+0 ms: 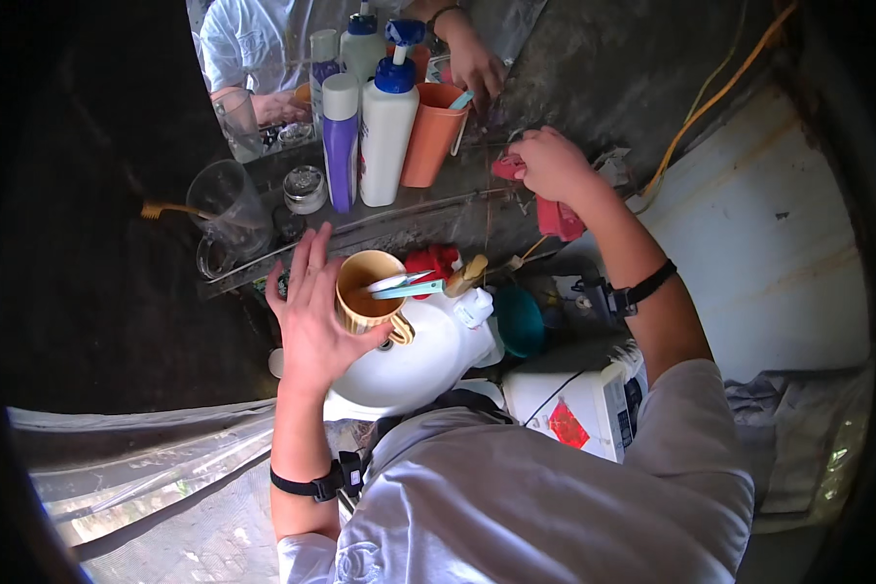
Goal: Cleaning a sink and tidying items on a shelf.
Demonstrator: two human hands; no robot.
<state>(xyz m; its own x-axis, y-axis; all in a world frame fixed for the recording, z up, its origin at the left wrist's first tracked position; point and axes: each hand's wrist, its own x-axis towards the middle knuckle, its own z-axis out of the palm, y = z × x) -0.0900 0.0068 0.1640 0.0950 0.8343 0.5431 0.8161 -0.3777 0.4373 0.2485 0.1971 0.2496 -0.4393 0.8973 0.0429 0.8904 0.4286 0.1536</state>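
Note:
My left hand [310, 321] holds a yellow ribbed mug [365, 317] above the white washbasin [423, 365], the thumb across its near side by the handle. A light-blue toothbrush [412, 290] and a white-handled item lean inside the mug. Over on the right, my right hand [551, 164] grips a red cloth [558, 219] at the dark wall shelf [379, 219]; part of the cloth hangs below the palm. The fingertips touch the shelf area, but their exact contact is hidden.
On the shelf stand a glass mug [230, 204] with a toothbrush, a small glass jar [305, 190], a purple bottle [340, 153], a white pump bottle [389, 139] and an orange cup [432, 135]. Behind them is a mirror [277, 44]. An orange cable [723, 95] runs down the right wall.

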